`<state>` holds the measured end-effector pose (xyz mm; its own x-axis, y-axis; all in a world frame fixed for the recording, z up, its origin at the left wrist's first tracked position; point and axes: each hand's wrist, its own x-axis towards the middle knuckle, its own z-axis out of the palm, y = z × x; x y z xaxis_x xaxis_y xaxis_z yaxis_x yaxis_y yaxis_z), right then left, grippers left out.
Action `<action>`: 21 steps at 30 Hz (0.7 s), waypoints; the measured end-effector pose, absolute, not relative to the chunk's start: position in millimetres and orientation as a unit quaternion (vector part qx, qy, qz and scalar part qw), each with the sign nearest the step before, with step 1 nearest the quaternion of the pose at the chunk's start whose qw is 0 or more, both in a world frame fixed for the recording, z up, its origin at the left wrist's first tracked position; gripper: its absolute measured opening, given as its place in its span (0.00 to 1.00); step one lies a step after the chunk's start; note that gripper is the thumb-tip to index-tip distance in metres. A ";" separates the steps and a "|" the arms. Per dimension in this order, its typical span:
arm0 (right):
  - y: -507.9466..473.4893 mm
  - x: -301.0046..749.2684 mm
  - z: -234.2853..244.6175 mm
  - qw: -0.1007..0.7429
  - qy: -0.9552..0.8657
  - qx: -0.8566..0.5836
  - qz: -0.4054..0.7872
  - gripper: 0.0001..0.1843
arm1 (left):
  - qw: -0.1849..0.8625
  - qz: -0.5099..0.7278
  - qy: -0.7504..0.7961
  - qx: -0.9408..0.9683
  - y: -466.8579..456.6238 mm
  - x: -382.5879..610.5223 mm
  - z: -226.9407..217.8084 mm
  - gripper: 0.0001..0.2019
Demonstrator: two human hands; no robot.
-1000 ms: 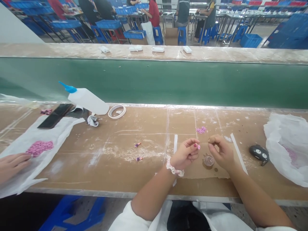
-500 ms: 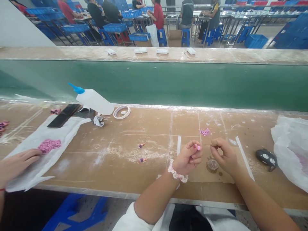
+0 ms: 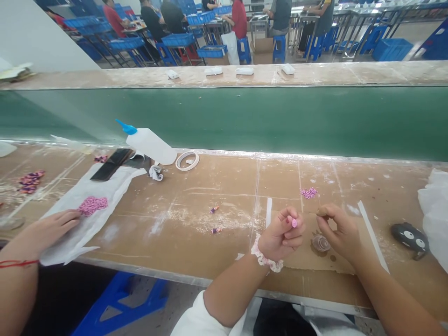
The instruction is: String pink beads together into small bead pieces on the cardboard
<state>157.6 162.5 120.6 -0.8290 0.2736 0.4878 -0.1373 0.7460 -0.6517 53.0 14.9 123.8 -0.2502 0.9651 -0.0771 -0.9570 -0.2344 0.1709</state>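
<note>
My left hand, with a frilly scrunchie on its wrist, pinches a small pink piece between thumb and fingers. Facing it, my right hand has thumb and index finger pressed together. Whatever sits in that pinch, if anything, is too small to make out. Below and between the hands stands a small clear cup on a brown cardboard sheet. Beyond them lies a little heap of pink bits. To the left, two tiny purple-and-orange figures lie on the table.
A co-worker's hand rests by a pink heap on white paper at left. Behind are a phone, a white bottle and a tape roll. A black object with eyes lies right. A green barrier runs behind.
The whole view has shifted, so the table's things appear farther right. Both my hands keep nearly the same pose, the pink piece still in the left.
</note>
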 end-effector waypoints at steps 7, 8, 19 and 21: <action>163.6 157.8 125.2 0.286 -0.894 -0.045 0.342 0.08 | 0.610 0.786 0.096 0.035 14.1 52.5 122.3 0.11; 163.5 157.6 125.8 0.285 -0.895 -0.046 0.341 0.08 | 0.609 0.786 0.098 0.034 14.0 52.4 122.8 0.11; 170.2 158.1 120.9 0.303 -0.902 -0.056 0.302 0.06 | 0.549 0.793 0.262 0.026 26.2 38.7 123.2 0.19; 172.7 158.0 119.3 0.312 -0.900 -0.057 0.300 0.05 | 0.515 0.777 0.356 0.060 22.7 27.4 124.5 0.21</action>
